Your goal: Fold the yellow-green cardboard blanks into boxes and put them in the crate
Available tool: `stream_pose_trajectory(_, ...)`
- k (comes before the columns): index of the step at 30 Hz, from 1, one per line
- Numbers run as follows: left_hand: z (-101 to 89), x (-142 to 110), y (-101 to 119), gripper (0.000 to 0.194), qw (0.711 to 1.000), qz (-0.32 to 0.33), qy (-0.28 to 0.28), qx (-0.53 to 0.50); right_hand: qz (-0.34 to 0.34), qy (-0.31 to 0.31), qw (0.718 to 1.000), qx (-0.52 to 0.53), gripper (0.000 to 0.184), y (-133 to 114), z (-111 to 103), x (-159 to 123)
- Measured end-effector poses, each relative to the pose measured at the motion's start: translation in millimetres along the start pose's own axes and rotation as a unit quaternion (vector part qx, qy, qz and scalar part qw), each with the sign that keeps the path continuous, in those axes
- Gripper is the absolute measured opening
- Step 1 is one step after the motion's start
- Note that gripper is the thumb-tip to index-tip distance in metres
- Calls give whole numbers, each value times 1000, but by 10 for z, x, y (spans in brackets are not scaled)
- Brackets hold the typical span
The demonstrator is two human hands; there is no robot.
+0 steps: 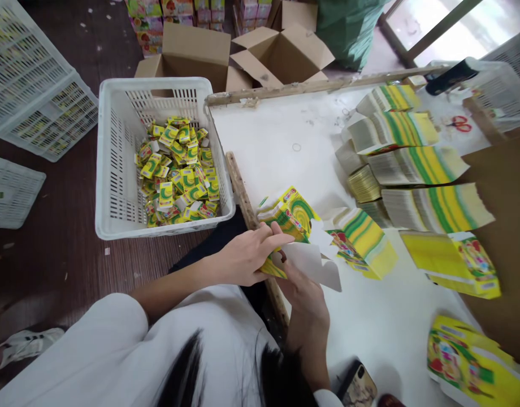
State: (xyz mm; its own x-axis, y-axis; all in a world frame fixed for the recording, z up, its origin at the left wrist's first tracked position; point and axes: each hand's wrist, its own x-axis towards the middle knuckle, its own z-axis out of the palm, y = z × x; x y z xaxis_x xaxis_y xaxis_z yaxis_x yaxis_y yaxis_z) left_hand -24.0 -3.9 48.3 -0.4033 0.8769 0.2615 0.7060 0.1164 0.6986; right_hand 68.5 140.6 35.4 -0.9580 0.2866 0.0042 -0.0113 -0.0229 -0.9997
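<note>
Both my hands are on a small cardboard carton [313,261] near the table's left edge. White flaps point to the right, and a strip of yellow print shows under my fingers. My left hand [243,254] grips it from the left with its fingers bent over the top. From below, my right hand [306,291] holds it with the thumb by the opening. Just beyond lie yellow-and-green printed cartons [296,215], partly covered by my left fingers. A fanned stack of flat cartons [365,240] rests to the right of my hands.
A white crate [102,164] with many small yellow boxes stands left of the table [264,130]. More carton stacks [433,209] line the right side. Red scissors [460,124] lie at the far right, a phone [358,387] at the near edge. Open cardboard boxes [196,51] stand behind.
</note>
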Motion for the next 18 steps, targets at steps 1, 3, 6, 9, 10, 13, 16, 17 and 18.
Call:
stream_pose_trajectory(1,13,-1,-13,70,1000,4,3,2,27,-14,999,17,52,-17,-1,-5)
stream_pose_trajectory(3,34,-1,-31,64,1000,4,11,13,83,-43,995,38,52,-75,21,-15)
stream_pose_trajectory(6,44,4,-38,54,999,4,23,24,111,-39,991,60,59,-136,83,-32)
stream_pose_trajectory(9,46,2,-42,54,1000,-13,24,-15,58,-19,998,21,67,-124,121,-64)
stream_pose_trajectory(10,53,2,-47,58,999,-21,25,-38,26,-13,999,-21,73,-116,123,-77)
stream_pose_trajectory(13,94,6,-74,72,994,-30,60,-90,-85,-10,975,-204,80,-114,118,-104)
stream_pose_trajectory(16,115,18,-89,76,989,-30,138,-47,-168,26,935,-311,60,-130,106,-94)
stream_pose_trajectory(17,104,20,-87,74,987,-40,153,-18,-179,60,931,-311,56,-131,97,-83)
stream_pose_trajectory(18,84,20,-83,71,986,-58,159,10,-180,100,931,-300,55,-127,83,-72)
